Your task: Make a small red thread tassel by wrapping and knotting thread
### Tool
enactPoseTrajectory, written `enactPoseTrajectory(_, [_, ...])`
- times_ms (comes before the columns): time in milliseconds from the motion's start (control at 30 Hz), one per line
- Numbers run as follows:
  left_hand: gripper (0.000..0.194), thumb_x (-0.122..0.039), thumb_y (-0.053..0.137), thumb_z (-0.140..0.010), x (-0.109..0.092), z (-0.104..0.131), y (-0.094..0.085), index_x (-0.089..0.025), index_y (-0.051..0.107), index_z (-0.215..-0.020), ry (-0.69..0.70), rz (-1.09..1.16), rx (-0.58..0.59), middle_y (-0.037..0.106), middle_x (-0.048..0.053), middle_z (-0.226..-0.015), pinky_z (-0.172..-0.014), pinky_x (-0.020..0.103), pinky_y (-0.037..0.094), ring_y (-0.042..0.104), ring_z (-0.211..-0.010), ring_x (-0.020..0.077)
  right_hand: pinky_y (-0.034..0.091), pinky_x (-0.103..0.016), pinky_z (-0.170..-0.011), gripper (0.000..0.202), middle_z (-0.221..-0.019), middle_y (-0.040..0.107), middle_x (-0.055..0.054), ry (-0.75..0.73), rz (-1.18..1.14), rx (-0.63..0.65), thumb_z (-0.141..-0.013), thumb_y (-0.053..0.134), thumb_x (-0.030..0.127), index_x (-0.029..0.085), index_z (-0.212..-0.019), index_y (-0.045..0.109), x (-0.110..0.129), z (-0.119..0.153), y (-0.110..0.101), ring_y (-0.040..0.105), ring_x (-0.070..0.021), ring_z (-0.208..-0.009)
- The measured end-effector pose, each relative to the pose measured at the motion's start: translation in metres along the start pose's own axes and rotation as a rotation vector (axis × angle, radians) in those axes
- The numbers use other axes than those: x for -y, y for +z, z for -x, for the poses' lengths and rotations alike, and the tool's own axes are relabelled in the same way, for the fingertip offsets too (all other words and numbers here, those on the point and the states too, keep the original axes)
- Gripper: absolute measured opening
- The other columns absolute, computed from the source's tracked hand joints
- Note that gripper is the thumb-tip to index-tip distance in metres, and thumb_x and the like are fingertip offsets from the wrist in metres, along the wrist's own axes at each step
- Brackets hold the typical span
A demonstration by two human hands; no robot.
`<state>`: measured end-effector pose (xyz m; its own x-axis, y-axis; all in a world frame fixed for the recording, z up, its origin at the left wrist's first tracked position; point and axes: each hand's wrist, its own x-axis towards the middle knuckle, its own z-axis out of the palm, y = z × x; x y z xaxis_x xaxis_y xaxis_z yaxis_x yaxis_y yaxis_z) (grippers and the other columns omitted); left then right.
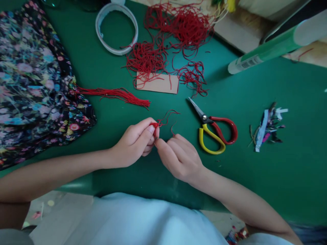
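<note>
Near the middle of the green table (245,183), my left hand (139,141) is closed, pinching a small red cord piece (155,125) between thumb and index finger. Thin loose ends of it stick out to the right. My right hand (180,156) is closed just beside it, its fingertips close to the left ones, with a thin red strand (172,130) rising from its curled fingers. Scissors (204,118) with one red and one yellow handle lie to the right of my hands. A bundle of red cords (114,94) runs out from under the floral cloth at the left.
Floral cloth (38,78) covers the left side. Tangled red cord (189,25) lies at the back, beside a roll of tape (98,30) and a cardboard strip (157,84). At the right are a green tube (270,46) and fabric scraps (265,131).
</note>
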<state>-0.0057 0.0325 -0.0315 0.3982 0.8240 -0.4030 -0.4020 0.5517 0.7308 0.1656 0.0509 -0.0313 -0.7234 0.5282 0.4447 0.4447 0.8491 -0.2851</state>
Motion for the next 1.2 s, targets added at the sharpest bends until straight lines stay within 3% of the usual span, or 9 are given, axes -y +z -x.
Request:
enactPoseTrajectory(200, [0.023,-0.027,0.038,-0.101,-0.006,0.001,0.001,-0.016,0.055,-0.089,0.146,-0.574,-0.072,0.04,-0.009,-0.054,-0.044,0.016,0.032,0.036,-0.044,0.0042,0.032,-0.029,-0.048,0.018,-0.052,0.044,0.003,-0.183,0.114,0.069,-0.093,0.051,0.01,0.007,-0.093,0.068,-0.001,-0.011,-0.02,0.036,-0.011,-0.05])
enactPoseTrajectory(333, [0.021,-0.018,0.038,-0.098,-0.011,0.0,-0.001,-0.017,0.056,-0.087,0.226,-0.846,0.021,0.048,-0.008,-0.059,-0.052,0.017,0.035,0.042,-0.049,0.0042,0.03,-0.029,-0.048,0.01,-0.057,0.045,0.003,-0.302,0.113,0.106,-0.09,0.06,0.016,0.012,-0.088,0.069,-0.008,-0.018,-0.034,0.037,-0.0104,-0.052])
enactPoseTrajectory(467, [0.023,-0.021,0.037,-0.098,-0.015,-0.002,-0.004,-0.017,0.053,-0.082,0.177,-0.929,0.146,0.053,-0.006,-0.063,-0.055,0.019,0.036,0.047,-0.054,0.0061,0.029,-0.03,-0.047,0.007,-0.059,0.049,0.004,-0.327,0.077,0.088,-0.091,0.06,0.019,0.019,-0.088,0.066,-0.019,-0.021,-0.038,0.037,-0.0098,-0.051])
enactPoseTrajectory(667, [0.023,-0.017,0.037,-0.096,-0.019,-0.002,-0.004,-0.017,0.052,-0.079,0.198,-0.961,0.266,0.059,-0.003,-0.068,-0.057,0.018,0.039,0.053,-0.059,0.0071,0.036,-0.026,-0.05,0.009,-0.073,0.066,0.002,-0.076,-0.022,0.057,-0.095,0.052,0.013,0.021,-0.096,0.056,-0.03,-0.014,-0.025,0.051,-0.0084,-0.054])
enactPoseTrajectory(933, [0.026,-0.018,0.035,-0.099,-0.015,0.0,-0.006,-0.018,0.052,-0.079,0.268,-0.965,0.234,0.057,-0.004,-0.066,-0.059,0.019,0.042,0.051,-0.056,0.0065,0.039,-0.015,-0.051,0.008,-0.07,0.064,0.007,0.261,-0.293,0.113,-0.097,0.05,0.013,0.021,-0.097,0.048,-0.023,-0.008,-0.013,0.054,-0.0037,-0.052])
enactPoseTrajectory(1033, [0.025,-0.019,0.035,-0.099,-0.011,0.001,-0.006,-0.018,0.051,-0.079,0.331,-0.972,0.233,0.056,-0.004,-0.066,-0.057,0.019,0.041,0.049,-0.055,0.0067,0.036,-0.013,-0.048,0.009,-0.065,0.06,0.008,0.314,-0.358,0.121,-0.096,0.049,0.012,0.021,-0.097,0.047,-0.019,-0.006,-0.01,0.051,-0.0032,-0.048])
enactPoseTrajectory(1200, [0.025,-0.02,0.033,-0.099,-0.004,0.002,-0.008,-0.019,0.048,-0.08,0.408,-0.989,0.225,0.057,-0.003,-0.066,-0.055,0.02,0.041,0.05,-0.054,0.0075,0.031,-0.018,-0.046,0.009,-0.058,0.053,0.007,0.304,-0.247,0.098,-0.095,0.046,0.012,0.02,-0.093,0.049,-0.015,-0.004,-0.006,0.044,-0.0056,-0.043])
